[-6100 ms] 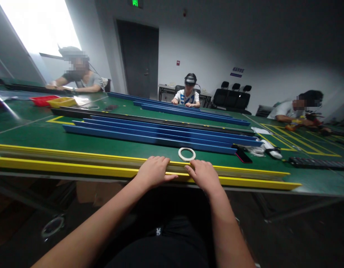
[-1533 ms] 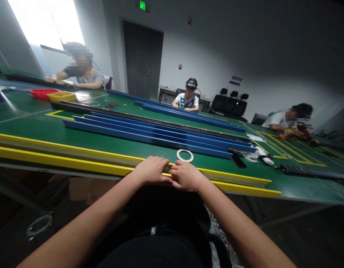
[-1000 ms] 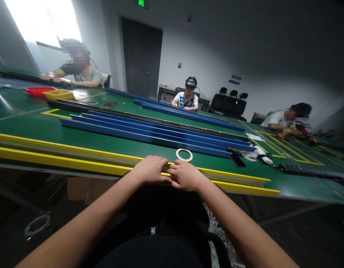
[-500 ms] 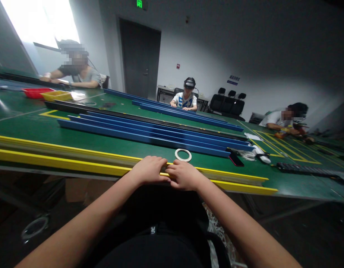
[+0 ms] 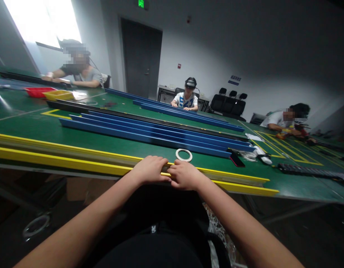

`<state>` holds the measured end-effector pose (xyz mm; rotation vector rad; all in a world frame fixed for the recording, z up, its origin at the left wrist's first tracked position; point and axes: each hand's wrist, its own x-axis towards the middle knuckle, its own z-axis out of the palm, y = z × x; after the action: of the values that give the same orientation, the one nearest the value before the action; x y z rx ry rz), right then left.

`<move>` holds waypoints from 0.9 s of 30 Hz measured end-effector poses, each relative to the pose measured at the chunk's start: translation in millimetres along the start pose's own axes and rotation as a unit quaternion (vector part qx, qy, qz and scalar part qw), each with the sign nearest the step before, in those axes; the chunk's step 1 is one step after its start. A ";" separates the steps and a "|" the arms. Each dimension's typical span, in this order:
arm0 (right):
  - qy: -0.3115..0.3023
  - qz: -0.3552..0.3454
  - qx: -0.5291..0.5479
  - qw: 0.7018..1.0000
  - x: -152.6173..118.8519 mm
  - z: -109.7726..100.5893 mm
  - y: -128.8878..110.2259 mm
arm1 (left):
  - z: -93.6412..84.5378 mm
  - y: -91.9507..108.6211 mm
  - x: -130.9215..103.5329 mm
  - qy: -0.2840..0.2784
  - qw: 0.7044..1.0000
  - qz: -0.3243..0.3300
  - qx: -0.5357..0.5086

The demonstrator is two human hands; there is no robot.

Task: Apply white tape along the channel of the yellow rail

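Observation:
A long yellow channel runs along the near edge of the green table. My left hand curls over it near the middle, fingers bent into the trough and thumb at the front lip. Close beside it, my right hand grips the same channel, its fingertips almost touching those of the left. What the fingertips press inside the trough is partly hidden. Just beyond my right hand, a roll of white tape lies flat on the table.
Several blue channels lie behind, with a black strip along them. A phone and a power strip are to the right. Red and yellow trays stand far left. Three people sit around the table.
Both hands keep the same hold on the yellow channel. Only the camera view has shifted very slightly.

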<state>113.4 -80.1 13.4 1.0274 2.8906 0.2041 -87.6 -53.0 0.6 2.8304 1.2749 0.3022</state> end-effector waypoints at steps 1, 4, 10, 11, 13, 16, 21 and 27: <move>0.003 0.000 0.001 1.000 -0.5 -0.4 -0.2 | -0.2 0.1 0.0 -0.001 1.000 0.000 -0.001; 0.012 -0.003 0.002 1.000 -1.7 -1.5 -0.9 | -0.6 -0.1 -0.2 0.003 1.000 0.004 -0.005; -0.003 0.003 0.002 1.000 0.0 0.0 -0.2 | -1.3 0.4 0.2 -0.003 1.000 -0.004 -0.006; -0.004 0.004 0.002 1.000 0.1 0.6 -0.1 | -1.4 0.6 0.2 -0.003 1.000 -0.003 -0.005; 0.002 0.002 0.000 1.000 -0.1 1.3 -0.1 | -1.1 0.7 0.1 -0.002 1.000 0.000 -0.003; 0.013 -0.001 -0.006 1.000 -1.0 1.3 -0.6 | 0.3 0.3 -0.3 0.003 1.000 0.000 -0.002; 0.005 -0.001 -0.009 1.000 -0.1 -0.1 -0.9 | 2.6 -1.2 -0.5 0.007 1.000 0.003 -0.001; 0.001 0.004 -0.005 1.000 0.4 0.6 -0.5 | 0.4 -0.2 -0.1 0.005 1.000 0.002 -0.002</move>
<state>112.9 -80.2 12.7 1.0384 2.8839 0.2207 -87.8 -52.9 0.2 2.8323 1.2682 0.3183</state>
